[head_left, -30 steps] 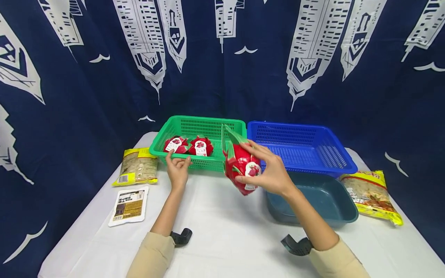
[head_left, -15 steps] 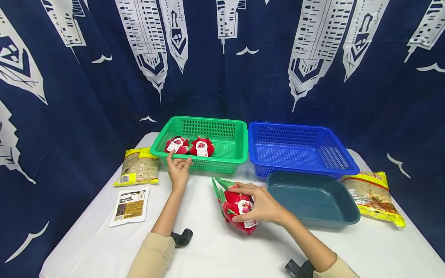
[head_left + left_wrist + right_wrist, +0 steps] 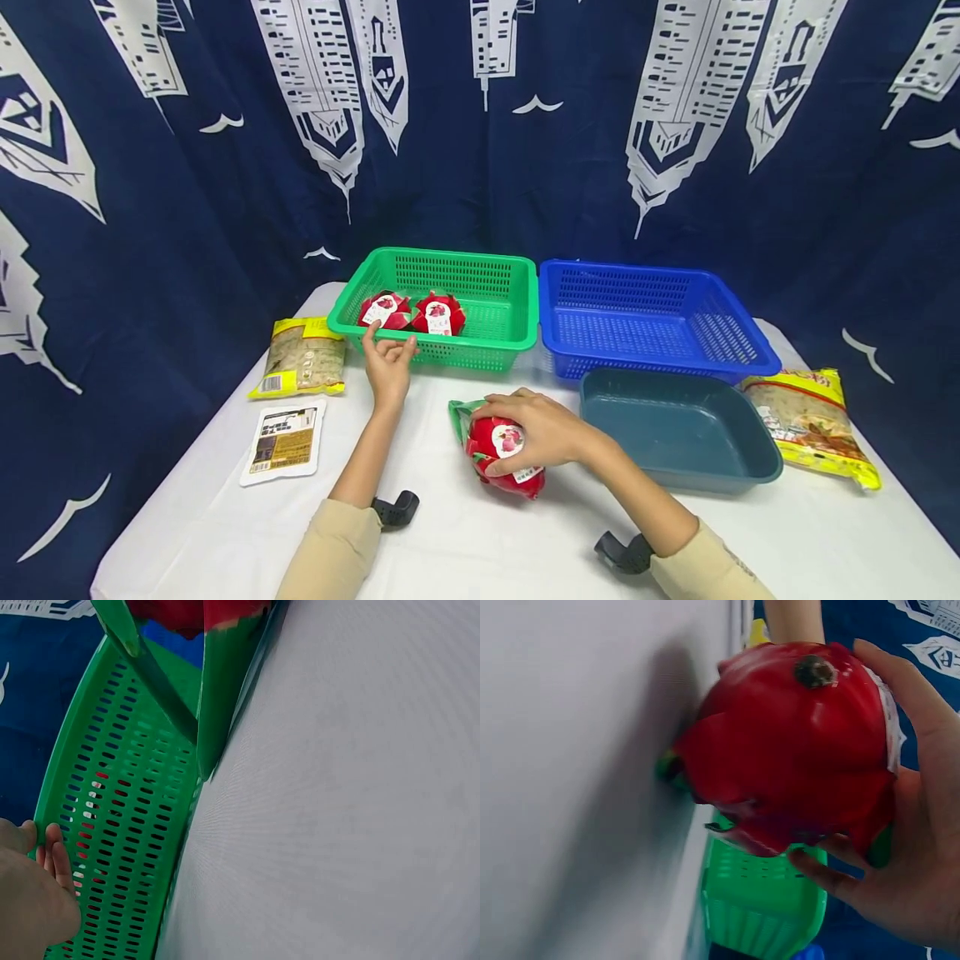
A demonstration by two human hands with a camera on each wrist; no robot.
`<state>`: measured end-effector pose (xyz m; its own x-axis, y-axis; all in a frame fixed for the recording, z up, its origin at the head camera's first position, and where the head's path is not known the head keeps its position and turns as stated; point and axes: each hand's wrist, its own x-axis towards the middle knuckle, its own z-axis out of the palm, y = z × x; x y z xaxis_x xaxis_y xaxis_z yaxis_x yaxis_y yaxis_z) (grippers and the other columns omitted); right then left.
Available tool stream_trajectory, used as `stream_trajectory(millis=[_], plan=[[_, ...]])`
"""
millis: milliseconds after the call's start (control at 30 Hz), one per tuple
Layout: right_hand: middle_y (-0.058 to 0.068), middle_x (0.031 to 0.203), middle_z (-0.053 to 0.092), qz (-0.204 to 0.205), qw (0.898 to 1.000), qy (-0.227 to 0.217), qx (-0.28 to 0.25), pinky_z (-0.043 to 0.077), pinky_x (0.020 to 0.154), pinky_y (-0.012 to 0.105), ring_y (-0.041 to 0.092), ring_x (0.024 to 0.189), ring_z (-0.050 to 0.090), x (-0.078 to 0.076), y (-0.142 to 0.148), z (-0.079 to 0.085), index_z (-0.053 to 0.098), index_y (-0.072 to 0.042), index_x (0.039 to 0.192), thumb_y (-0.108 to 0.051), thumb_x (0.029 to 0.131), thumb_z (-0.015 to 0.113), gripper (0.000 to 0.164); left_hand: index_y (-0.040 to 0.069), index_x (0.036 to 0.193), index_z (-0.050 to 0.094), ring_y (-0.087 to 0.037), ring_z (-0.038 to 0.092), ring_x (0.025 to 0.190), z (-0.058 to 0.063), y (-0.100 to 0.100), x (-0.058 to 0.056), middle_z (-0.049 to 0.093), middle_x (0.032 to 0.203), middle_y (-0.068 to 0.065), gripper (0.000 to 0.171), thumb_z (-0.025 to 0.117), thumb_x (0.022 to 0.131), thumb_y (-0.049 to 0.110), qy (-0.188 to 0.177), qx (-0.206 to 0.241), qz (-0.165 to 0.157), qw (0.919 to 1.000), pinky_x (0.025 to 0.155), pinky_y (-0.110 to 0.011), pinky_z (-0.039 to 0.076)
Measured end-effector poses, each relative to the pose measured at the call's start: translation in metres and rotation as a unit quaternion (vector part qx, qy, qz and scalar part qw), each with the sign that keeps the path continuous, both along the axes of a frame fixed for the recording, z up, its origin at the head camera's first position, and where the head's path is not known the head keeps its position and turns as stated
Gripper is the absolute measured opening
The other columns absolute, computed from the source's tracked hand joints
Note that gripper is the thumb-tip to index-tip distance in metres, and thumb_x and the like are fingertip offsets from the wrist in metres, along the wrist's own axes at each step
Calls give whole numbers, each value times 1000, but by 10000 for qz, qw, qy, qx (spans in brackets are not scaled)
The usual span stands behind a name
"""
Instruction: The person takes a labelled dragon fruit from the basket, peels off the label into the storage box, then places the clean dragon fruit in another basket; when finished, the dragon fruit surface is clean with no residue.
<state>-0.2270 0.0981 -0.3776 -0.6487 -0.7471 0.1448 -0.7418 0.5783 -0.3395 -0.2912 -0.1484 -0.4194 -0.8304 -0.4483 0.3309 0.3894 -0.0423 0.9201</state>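
My right hand (image 3: 540, 429) grips a red dragon fruit (image 3: 491, 440) with green-tipped scales and a white sticker. The fruit is tilted, low over the white table in front of the baskets. In the right wrist view, the stem end of the dragon fruit (image 3: 795, 742) faces the camera, with my thumb and fingers (image 3: 825, 874) curled round its side. At the front rim of the green basket (image 3: 480, 354), my left hand (image 3: 387, 371) pinches the edge. Two stickered dragon fruits (image 3: 439, 315) sit side by side in that basket's left part.
A blue basket (image 3: 660, 362) stands right of the green one. Before it lies a dark teal tub (image 3: 682, 475). Yellow food bags flank the containers, one at left (image 3: 303, 358) and one at right (image 3: 813, 425). A flat white packet (image 3: 283, 442) lies at left.
My right hand has lowered the dragon fruit from in front of the baskets toward the table and tilted it slightly. My left hand has stayed at the green basket's rim.
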Motion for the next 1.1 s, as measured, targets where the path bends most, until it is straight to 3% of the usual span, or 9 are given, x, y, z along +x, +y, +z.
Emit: stream_trajectory(millis=[133,267,400,500,633,833,1000,1100], plan=[[5,134,47,-686,9959,589,20,39,92,47,23,117,46,10,-1,-8,51,-27,132,-74,64,62,84,-3,139,24,-14,61,70,10,4,8,51,88,-22,65,62,86,1,-5,-91,22,10000,65,-21,49],[12,139,41,-1745,9798,968,105,40,92,50,32,117,47,25,-6,-16,37,-16,142,-83,59,55,108,-3,139,24,-15,61,70,13,4,10,51,87,-20,65,62,86,1,-44,-113,10,9999,67,-24,50],[19,136,41,-2567,9641,673,-118,48,80,48,35,103,57,42,-12,-22,19,-4,146,-82,57,59,125,0,140,25,-11,61,69,5,2,4,52,87,-18,66,63,86,3,11,6,-5,10000,73,-37,50],[21,132,44,-2833,9574,309,-461,51,75,45,33,93,61,49,-13,-26,5,0,147,-76,58,65,131,3,140,26,-7,60,67,-3,0,-2,52,86,-14,67,65,86,7,25,-9,68,10000,73,-37,50],[21,136,42,-2714,9569,-207,-1014,46,85,49,36,107,55,50,-9,-29,-6,-6,147,-68,57,73,135,6,140,27,-4,60,67,-9,1,-8,52,84,-8,66,65,86,10,17,-112,191,9998,72,-34,51],[16,148,26,-1824,9633,-898,-1752,34,99,50,33,131,32,37,9,-34,-10,-13,147,-54,60,79,131,5,139,27,-4,60,66,-10,2,-9,52,83,-8,66,65,86,9,59,-148,255,9995,69,-30,50],[18,147,24,-1153,9734,-625,-1878,33,99,47,34,131,31,24,21,-39,4,-5,148,-41,67,79,116,6,141,26,-3,60,67,-9,1,-8,53,87,-13,67,65,86,11,-17,-152,176,9997,66,-18,47],[17,145,29,-1007,9765,-344,-1875,36,98,44,33,128,36,19,25,-43,15,-3,147,-36,70,78,105,4,141,25,-5,60,68,-7,0,-8,54,89,-17,68,65,86,8,-61,-82,120,9999,66,-17,47]])
